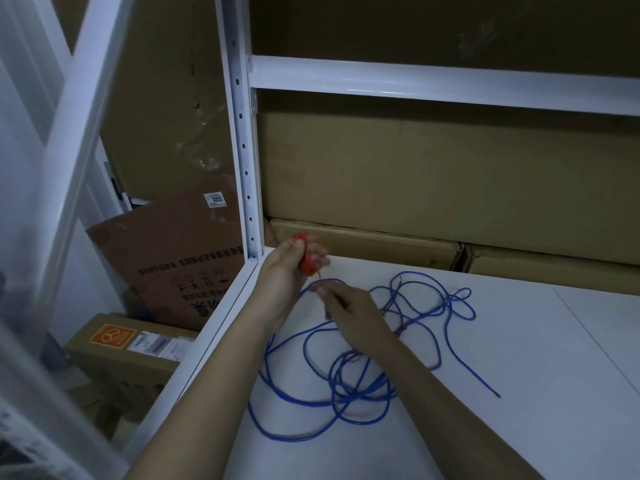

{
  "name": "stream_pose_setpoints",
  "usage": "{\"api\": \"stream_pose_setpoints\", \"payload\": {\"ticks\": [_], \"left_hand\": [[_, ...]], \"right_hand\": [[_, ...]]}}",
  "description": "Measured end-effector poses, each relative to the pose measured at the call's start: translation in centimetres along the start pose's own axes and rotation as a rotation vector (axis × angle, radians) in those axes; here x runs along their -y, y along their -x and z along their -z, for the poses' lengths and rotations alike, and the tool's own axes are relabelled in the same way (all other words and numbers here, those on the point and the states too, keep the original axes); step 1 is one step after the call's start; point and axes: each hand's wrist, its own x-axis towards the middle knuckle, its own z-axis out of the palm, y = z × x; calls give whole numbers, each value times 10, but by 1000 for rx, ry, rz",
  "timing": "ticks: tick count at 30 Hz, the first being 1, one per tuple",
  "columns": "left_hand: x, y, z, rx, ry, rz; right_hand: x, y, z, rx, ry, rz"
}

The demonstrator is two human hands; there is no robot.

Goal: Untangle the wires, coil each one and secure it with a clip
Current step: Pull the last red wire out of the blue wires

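Red wire, gathered into a small tight bundle [306, 256], sits in the left hand [284, 271], whose fingers are curled round it near the back corner of the white counter [519, 393]. Just below and to the right, the right hand [349, 315] pinches a strand between thumb and fingertips; whether that strand is the tail of the red wire or a loop of the blue wire cannot be told. Blue wire [346, 386] lies loose on the counter beside and under the right forearm, in many overlapping loops, one bare end [497, 394] pointing to the right. Both wires appear light, thin and springy, so a coil would likely unwind if released; best hold is probably at a free end, feeding loops into the other palm. Behind stand a white shelf upright [247, 168] and cardboard boxes [433, 168]. No clip is visible.
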Motion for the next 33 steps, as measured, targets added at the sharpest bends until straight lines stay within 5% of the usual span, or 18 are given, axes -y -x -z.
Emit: {"api": "stream_pose_setpoints", "payload": {"ticks": [7,10,14,18,21,24,29,33], "left_hand": [[30,-6,22,30,-697,-170],[33,0,36,127,-1048,-119],[31,8,37,197,-1195,-36],[22,15,31,293,-1190,47],[15,16,29,272,-884,108],[7,13,29,95,-568,89],[-2,4,29,-289,-421,-35],[-5,-6,43,-416,-476,64]], "right_hand": [[8,14,-5,72,328,255],[7,13,5,36,332,267],[-1,6,21,-37,365,319],[-7,-5,37,-47,387,320],[-15,-6,44,-27,381,297],[-27,-5,48,-39,298,167],[-41,-3,60,-109,272,-70],[-33,1,69,-353,-331,-196]]}}
